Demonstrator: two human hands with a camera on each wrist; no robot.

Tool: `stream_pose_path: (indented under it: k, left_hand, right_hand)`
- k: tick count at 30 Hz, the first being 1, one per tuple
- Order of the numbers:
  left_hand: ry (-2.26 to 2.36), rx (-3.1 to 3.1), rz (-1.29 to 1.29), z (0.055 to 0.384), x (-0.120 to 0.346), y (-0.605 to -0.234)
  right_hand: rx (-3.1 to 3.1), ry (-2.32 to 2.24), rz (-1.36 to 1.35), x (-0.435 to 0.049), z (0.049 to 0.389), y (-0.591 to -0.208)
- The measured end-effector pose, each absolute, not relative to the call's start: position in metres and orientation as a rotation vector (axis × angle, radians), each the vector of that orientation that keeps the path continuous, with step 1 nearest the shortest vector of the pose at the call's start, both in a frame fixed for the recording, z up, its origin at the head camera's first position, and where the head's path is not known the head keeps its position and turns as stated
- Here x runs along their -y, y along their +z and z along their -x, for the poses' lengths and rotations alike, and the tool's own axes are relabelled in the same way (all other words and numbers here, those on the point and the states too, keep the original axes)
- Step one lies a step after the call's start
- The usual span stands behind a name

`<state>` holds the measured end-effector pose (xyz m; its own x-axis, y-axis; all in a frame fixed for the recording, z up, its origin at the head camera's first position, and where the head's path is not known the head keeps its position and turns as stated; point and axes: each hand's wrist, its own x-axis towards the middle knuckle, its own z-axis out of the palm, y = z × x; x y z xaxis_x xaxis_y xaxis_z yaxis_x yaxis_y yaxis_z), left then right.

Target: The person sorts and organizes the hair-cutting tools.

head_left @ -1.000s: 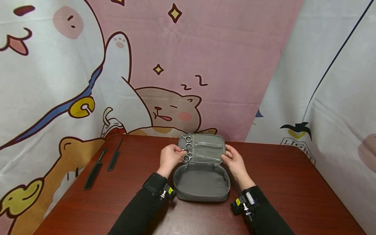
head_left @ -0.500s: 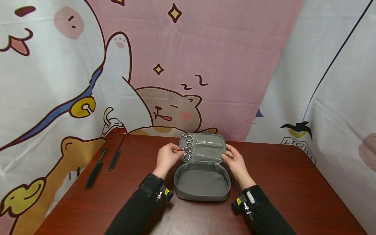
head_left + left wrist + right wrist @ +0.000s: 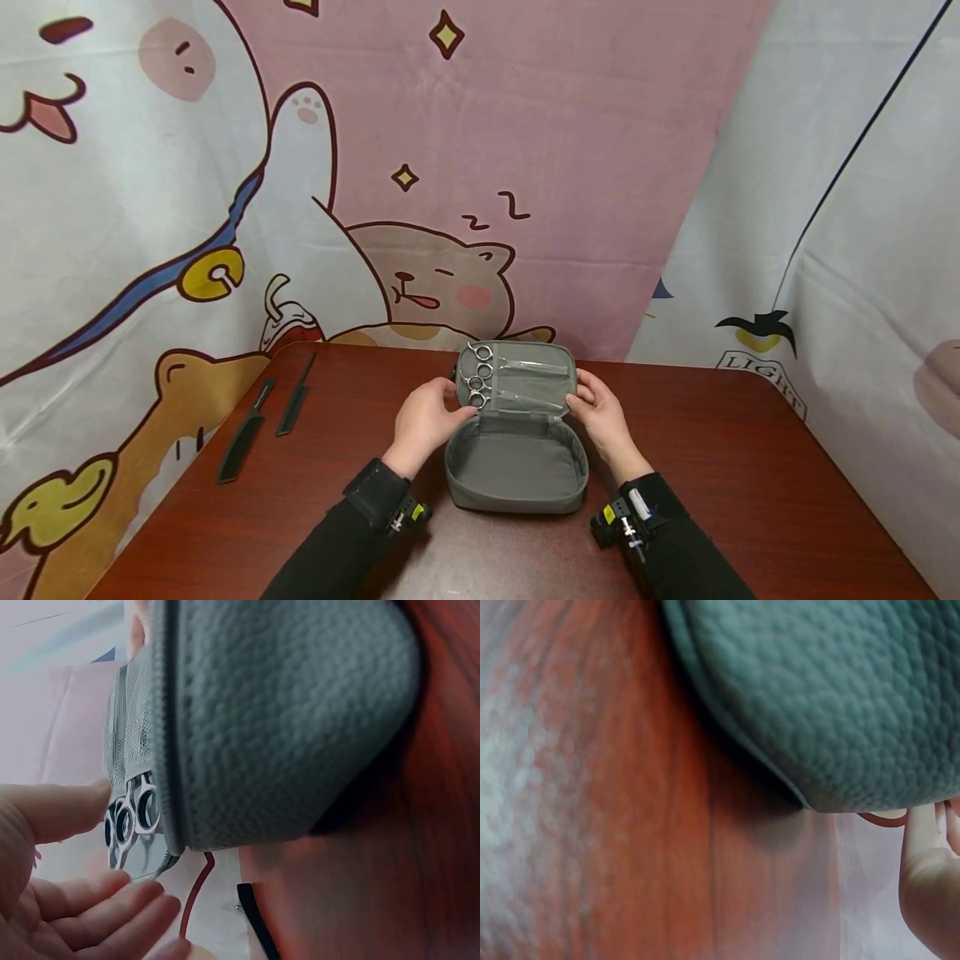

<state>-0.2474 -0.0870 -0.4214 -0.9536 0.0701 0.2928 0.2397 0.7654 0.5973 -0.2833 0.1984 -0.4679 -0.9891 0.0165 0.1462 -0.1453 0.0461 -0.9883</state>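
Note:
A grey zip case [image 3: 517, 493] stands on the table with its lid [image 3: 534, 407] raised. Several silver ring-handled scissors [image 3: 482, 353] sit in the lid's left side, their finger rings poking out of the mesh pocket; the blades are hidden. My left hand [image 3: 423, 421] is at the lid's lower left corner. In the left wrist view, its thumb and loosely spread fingers stand apart around the scissor [image 3: 144, 780] rings, with nothing pinched. My right hand [image 3: 603, 421] grips the lid's right edge, thumb in front and fingers behind it.
Two dark, flat, comb-like tools lie at the table's left: a broader one [image 3: 242, 446] and a slimmer one [image 3: 292, 408], both with thin handles. The reddish-brown table [image 3: 720, 483] ends at the back against a printed cartoon cloth [image 3: 570, 167].
My left hand pinched a scissor ring earlier; now it has let go and moved slightly down and left. The scissors remain in the lid. My right hand stays on the lid.

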Motion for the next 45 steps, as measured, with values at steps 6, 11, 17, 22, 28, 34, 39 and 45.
stream_pose_path:
  k: [6,11,17,22,28,34,39,45]
  left_hand:
    - [-0.742,2.792,0.296,0.24,0.085,-0.424]
    - [-0.637,2.841,0.307,0.232,0.083,-0.424]
    - [-0.52,2.887,0.311,0.225,0.082,-0.43]
    - [-0.466,2.902,0.338,0.222,0.081,-0.435]
    - [-0.443,2.908,0.327,0.222,0.081,-0.44]
    - [-0.429,2.886,0.303,0.222,0.081,-0.443]
    - [-0.396,2.855,0.296,0.221,0.079,-0.446]
    - [-0.394,2.865,0.308,0.221,0.078,-0.448]
  right_hand:
    - [2.174,2.094,-0.124,-0.198,0.284,-0.468]
    - [2.186,2.081,-0.12,-0.198,0.283,-0.468]
    - [2.239,2.046,-0.122,-0.198,0.282,-0.468]
    - [2.286,2.008,-0.109,-0.199,0.28,-0.467]
    - [2.332,1.987,-0.074,-0.2,0.279,-0.468]
    - [2.356,1.988,-0.055,-0.201,0.282,-0.471]
    - [2.373,1.991,-0.045,-0.202,0.282,-0.473]
    - [2.448,1.967,-0.015,-0.202,0.281,-0.473]
